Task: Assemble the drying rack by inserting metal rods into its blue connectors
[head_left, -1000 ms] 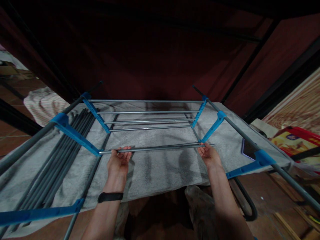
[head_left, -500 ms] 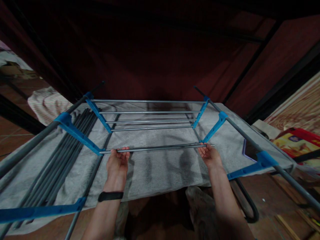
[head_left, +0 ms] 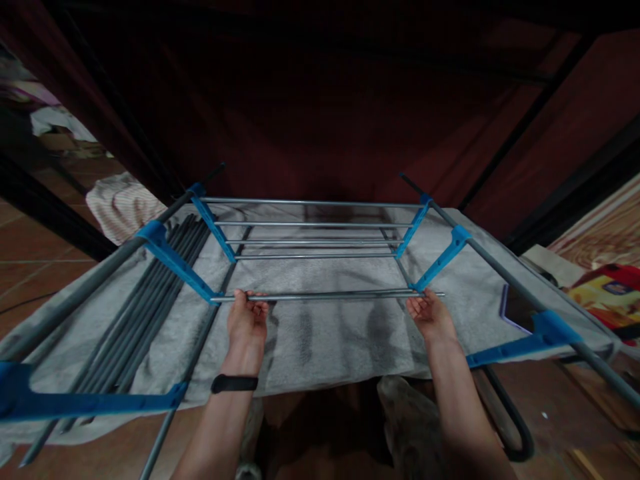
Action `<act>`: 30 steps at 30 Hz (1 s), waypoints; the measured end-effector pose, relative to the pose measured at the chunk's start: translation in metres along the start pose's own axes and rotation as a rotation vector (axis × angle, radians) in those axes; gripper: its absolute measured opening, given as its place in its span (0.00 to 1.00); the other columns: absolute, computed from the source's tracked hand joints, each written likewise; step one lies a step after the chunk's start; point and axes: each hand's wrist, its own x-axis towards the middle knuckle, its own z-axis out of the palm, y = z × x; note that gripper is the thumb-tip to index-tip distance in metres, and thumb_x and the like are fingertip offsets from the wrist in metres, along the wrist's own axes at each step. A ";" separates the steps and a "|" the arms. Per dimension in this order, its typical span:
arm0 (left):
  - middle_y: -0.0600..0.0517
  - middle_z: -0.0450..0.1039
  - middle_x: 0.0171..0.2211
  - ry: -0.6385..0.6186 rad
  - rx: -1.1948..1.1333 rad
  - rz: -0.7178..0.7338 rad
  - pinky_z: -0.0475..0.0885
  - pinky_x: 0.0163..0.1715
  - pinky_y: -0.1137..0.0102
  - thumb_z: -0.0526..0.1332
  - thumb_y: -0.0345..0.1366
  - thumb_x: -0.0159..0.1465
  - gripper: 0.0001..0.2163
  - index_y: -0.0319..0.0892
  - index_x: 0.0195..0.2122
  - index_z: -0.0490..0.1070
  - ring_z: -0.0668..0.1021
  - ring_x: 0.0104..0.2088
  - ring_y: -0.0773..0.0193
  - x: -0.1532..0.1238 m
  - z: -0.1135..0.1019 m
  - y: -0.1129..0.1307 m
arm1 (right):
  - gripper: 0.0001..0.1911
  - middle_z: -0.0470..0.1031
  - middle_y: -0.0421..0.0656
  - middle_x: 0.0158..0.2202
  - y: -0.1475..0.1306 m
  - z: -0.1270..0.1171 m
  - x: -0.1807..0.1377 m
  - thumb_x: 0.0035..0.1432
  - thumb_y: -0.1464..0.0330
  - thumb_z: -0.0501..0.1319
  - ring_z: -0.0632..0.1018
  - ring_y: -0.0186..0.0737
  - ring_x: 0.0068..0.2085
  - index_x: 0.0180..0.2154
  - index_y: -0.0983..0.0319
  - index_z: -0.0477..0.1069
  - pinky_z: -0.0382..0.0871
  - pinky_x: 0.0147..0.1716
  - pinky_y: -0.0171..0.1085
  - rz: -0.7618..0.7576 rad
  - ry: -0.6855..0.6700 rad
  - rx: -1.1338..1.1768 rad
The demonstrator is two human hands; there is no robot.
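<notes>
My left hand is closed around a thin metal tube near its left end, thumb on top and fingers underneath. Close to the other end, my right hand pinches the same tube, whose tip sticks out beyond the fingers. The tube lies level across the rack; its left end meets the lower tip of a blue plastic bracket. On the right, it passes the tip of another blue bracket; whether it sits in a hole there is hidden by my fingers. Several crossbars span the farther brackets.
A bundle of grey tubes lies on the grey cloth at the left. Nearer blue brackets jut inward from the long side poles. A red and yellow package is at the far right. A dark red curtain hangs behind.
The view has swung slightly left, so the rack appears farther right. Both hands keep their grip on the tube, with little visible movement against the brackets.
</notes>
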 end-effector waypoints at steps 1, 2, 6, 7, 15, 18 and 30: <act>0.56 0.67 0.22 0.008 0.000 -0.006 0.67 0.21 0.78 0.50 0.38 0.73 0.17 0.40 0.28 0.65 0.73 0.21 0.72 0.000 0.001 0.000 | 0.08 0.73 0.37 0.25 0.000 0.000 0.000 0.64 0.71 0.55 0.75 0.30 0.26 0.31 0.60 0.67 0.75 0.30 0.30 0.002 0.007 0.002; 0.55 0.67 0.22 0.019 0.003 -0.015 0.68 0.22 0.77 0.49 0.38 0.74 0.17 0.40 0.28 0.66 0.73 0.22 0.71 -0.001 0.001 0.000 | 0.08 0.73 0.37 0.25 0.000 -0.001 0.001 0.64 0.71 0.55 0.75 0.30 0.26 0.31 0.60 0.67 0.75 0.30 0.30 0.000 0.015 0.004; 0.53 0.70 0.24 0.041 0.022 -0.013 0.70 0.25 0.75 0.45 0.39 0.74 0.19 0.40 0.29 0.66 0.76 0.25 0.68 -0.003 0.001 0.000 | 0.09 0.73 0.36 0.25 0.000 -0.004 0.003 0.63 0.71 0.54 0.76 0.30 0.27 0.30 0.59 0.66 0.75 0.30 0.31 -0.020 0.026 0.003; 0.52 0.71 0.25 0.044 0.027 -0.002 0.70 0.25 0.75 0.45 0.37 0.74 0.18 0.40 0.29 0.67 0.77 0.26 0.67 -0.003 0.001 0.000 | 0.09 0.72 0.36 0.25 0.000 -0.005 0.003 0.63 0.72 0.54 0.76 0.30 0.27 0.30 0.59 0.66 0.75 0.30 0.31 -0.025 0.023 0.000; 0.54 0.70 0.25 0.034 0.012 0.059 0.69 0.25 0.76 0.47 0.34 0.73 0.15 0.41 0.30 0.66 0.77 0.27 0.68 0.000 -0.004 0.003 | 0.10 0.76 0.39 0.29 0.000 -0.009 0.008 0.63 0.73 0.51 0.78 0.32 0.30 0.30 0.59 0.65 0.76 0.31 0.33 -0.015 0.048 -0.017; 0.55 0.69 0.24 0.028 -0.003 0.056 0.69 0.25 0.77 0.48 0.37 0.73 0.16 0.41 0.29 0.64 0.76 0.25 0.69 0.000 -0.004 0.006 | 0.10 0.76 0.38 0.30 0.000 -0.009 0.009 0.64 0.75 0.51 0.78 0.30 0.30 0.32 0.59 0.67 0.76 0.31 0.31 -0.021 0.046 -0.015; 0.53 0.72 0.26 -0.010 0.040 0.050 0.71 0.27 0.76 0.51 0.33 0.72 0.12 0.40 0.31 0.66 0.78 0.27 0.69 -0.004 0.000 -0.005 | 0.12 0.73 0.36 0.27 -0.002 -0.009 0.007 0.68 0.69 0.52 0.76 0.28 0.28 0.30 0.59 0.65 0.75 0.30 0.30 -0.038 0.050 -0.008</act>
